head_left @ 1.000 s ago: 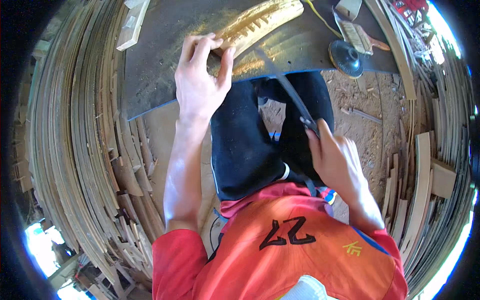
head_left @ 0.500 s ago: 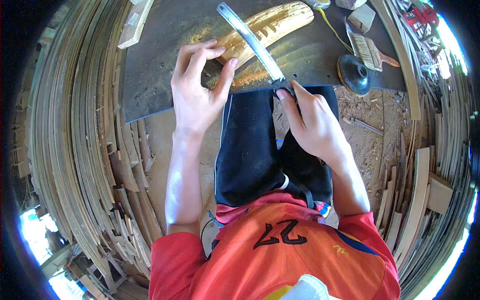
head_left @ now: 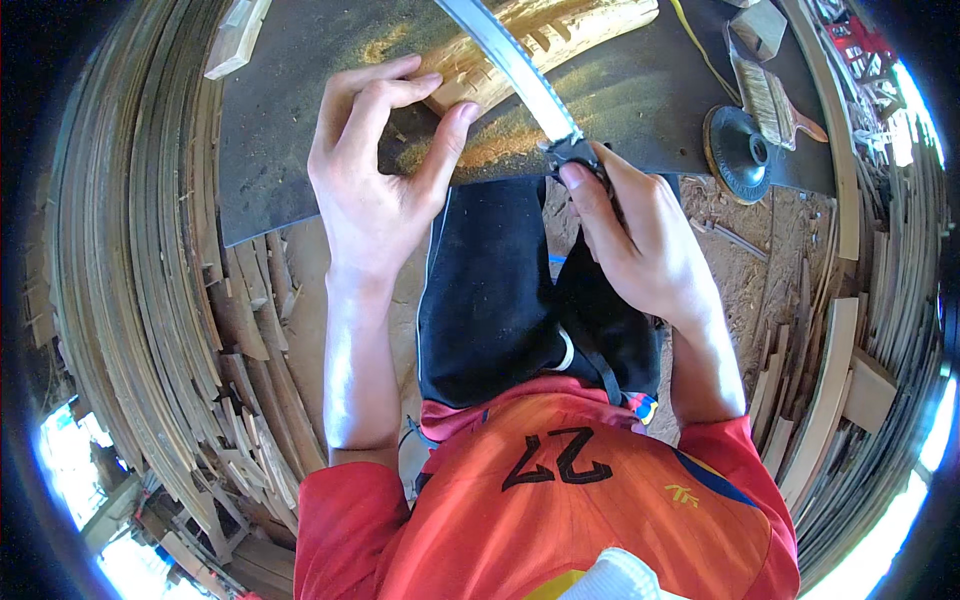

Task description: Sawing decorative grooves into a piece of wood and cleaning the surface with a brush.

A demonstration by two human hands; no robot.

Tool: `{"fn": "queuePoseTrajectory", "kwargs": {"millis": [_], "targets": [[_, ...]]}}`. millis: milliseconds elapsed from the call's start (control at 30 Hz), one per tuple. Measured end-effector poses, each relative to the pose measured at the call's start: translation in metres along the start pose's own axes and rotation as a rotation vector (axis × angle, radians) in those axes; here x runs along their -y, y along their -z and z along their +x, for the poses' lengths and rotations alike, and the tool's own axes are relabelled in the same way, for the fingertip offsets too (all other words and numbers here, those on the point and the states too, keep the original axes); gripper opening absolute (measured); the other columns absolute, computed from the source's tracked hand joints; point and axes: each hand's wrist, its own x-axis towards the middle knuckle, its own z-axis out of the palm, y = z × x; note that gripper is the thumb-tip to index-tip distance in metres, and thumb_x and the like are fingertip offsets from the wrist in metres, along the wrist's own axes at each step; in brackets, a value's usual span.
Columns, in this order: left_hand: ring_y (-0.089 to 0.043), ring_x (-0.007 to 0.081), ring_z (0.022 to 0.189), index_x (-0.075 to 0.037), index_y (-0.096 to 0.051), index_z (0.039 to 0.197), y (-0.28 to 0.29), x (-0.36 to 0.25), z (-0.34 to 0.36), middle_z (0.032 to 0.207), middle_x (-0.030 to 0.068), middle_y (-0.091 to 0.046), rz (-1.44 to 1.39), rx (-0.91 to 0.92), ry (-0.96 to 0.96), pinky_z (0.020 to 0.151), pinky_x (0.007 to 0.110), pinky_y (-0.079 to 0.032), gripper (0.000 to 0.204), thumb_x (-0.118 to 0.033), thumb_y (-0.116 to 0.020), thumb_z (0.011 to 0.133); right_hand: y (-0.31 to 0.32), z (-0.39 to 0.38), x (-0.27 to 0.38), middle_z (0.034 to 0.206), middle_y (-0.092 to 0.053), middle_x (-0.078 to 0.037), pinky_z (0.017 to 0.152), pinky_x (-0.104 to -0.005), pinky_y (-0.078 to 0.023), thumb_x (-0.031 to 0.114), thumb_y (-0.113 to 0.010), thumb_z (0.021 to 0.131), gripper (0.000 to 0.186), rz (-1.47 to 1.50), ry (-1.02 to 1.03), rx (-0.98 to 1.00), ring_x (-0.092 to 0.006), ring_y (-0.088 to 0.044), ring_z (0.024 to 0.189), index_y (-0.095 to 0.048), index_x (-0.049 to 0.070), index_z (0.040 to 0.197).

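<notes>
A pale, barked-off piece of wood (head_left: 580, 30) with several notches cut in its side lies on the dark worktable (head_left: 290, 140). My left hand (head_left: 375, 160) is at its near left end, with the fingertips on one edge and the thumb on the other. In my right hand (head_left: 640, 220) is a handsaw (head_left: 520, 75), its dark handle (head_left: 575, 152) wrapped by the fingers. The silver blade slants up and left across the wood in view, and its tip runs out of the picture. Whether the blade touches the wood, I cannot tell. Sawdust (head_left: 490, 140) is strewn around the near end.
On the table's right lie a paintbrush (head_left: 765, 100), a round black disc (head_left: 738, 155), a yellow cord (head_left: 705, 50) and a wood block (head_left: 760, 28). A pale block (head_left: 238, 38) sits at the far left corner. Long stacked boards (head_left: 130, 250) line both sides.
The view has shifted, so the table and wood sit higher. The right hand with the saw has come slightly nearer to the camera. The left hand stays by the wood's end.
</notes>
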Motion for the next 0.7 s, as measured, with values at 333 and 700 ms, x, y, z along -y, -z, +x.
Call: {"fn": "queuePoseTrajectory", "kwargs": {"millis": [333, 700], "targets": [[-0.071, 0.0275, 0.111, -0.005, -0.072, 0.105, -0.001, -0.002, 0.002, 0.117, 0.0138, -0.073, 0.015, 0.005, -0.008, 0.097, 0.039, -0.054, 0.024, -0.012, -0.086, 0.087, 0.004, 0.009, 0.008, 0.066, -0.057, -0.025, 0.060, -0.0536, -0.043, 0.018, -0.063, 0.105, 0.023, 0.086, -0.074, 0.085, -0.0474, -0.060, 0.066, -0.059, -0.004, 0.096], [-0.071, 0.0267, 0.110, -0.005, -0.073, 0.104, 0.001, -0.003, 0.001, 0.117, 0.0140, -0.074, 0.009, 0.031, 0.017, 0.096, 0.038, -0.054, 0.022, -0.011, -0.086, 0.087, -0.006, 0.000, 0.007, 0.059, -0.060, -0.021, 0.054, -0.0514, -0.050, 0.024, -0.061, 0.106, 0.027, -0.211, -0.038, 0.005, -0.0429, -0.063, 0.055, -0.058, 0.000, 0.094]]}}
